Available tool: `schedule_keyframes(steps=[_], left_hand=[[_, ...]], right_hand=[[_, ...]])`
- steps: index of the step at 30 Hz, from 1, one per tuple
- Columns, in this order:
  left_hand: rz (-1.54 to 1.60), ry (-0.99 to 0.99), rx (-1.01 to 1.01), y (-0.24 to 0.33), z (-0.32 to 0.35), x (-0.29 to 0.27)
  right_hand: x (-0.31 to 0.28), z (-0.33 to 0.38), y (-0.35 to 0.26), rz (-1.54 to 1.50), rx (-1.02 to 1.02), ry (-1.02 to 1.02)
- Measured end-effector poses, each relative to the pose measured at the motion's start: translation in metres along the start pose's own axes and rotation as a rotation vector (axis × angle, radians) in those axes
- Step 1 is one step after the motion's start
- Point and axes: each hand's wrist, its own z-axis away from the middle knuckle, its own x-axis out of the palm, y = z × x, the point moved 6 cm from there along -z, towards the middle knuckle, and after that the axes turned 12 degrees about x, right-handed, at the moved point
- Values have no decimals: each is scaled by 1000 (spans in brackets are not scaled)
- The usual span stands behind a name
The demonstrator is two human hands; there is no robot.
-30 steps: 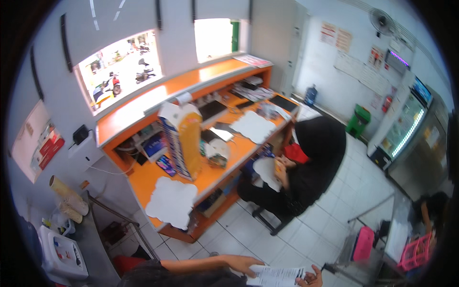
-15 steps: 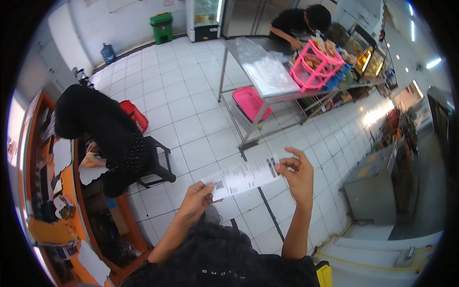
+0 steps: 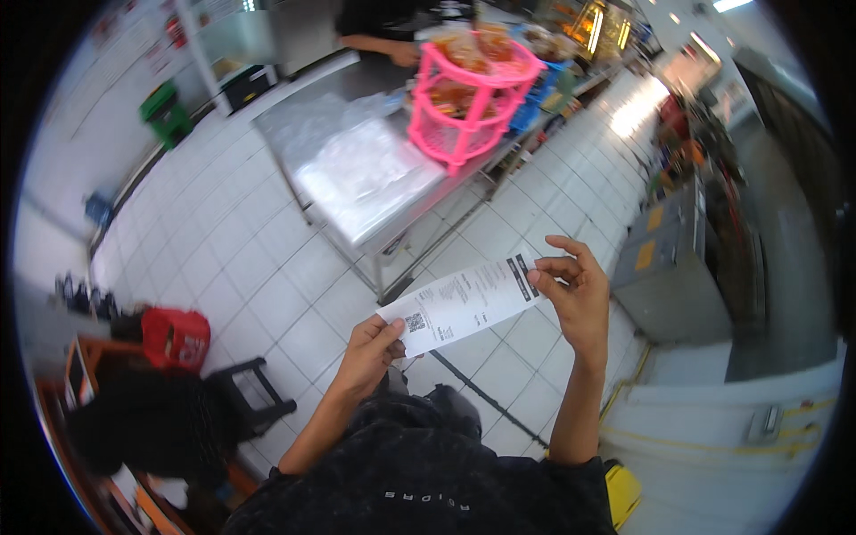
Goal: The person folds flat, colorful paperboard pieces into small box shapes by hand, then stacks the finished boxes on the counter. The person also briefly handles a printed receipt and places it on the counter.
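Observation:
A long white printed receipt point(image 3: 464, 303) is stretched out in front of my body, slightly tilted, its right end higher. It carries a square code near the left end and dark bars near the right end. My left hand point(image 3: 374, 346) pinches the left end, thumb on top. At the other end, my right hand point(image 3: 571, 290) grips the corner between thumb and fingers, with the index finger raised. Both hands are in mid-air above the tiled floor.
Ahead stands a metal table point(image 3: 285, 134) bearing clear plastic bags point(image 3: 366, 178) and a pink tiered rack point(image 3: 455, 120) of packaged food. A person's arm point(image 3: 379, 46) reaches over it. At left are a black stool point(image 3: 254, 397), a red bag point(image 3: 176, 339) and a seated person point(image 3: 152, 423). A steel cabinet point(image 3: 669, 267) stands right.
My view has swung right and moved nearer the metal table, so the seated person and stool sit lower left. The receipt stays in both hands, slightly higher on the right.

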Motion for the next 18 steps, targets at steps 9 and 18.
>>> schedule_keyframes(steps=[9,18], left_hand=[[-121,-302,-195,-50,-193,116],[-60,-219,-157,-116,-352,233]], right_hand=[[-149,-115,15,-12,30,328],[-282,-305,23,56,-63,94]])
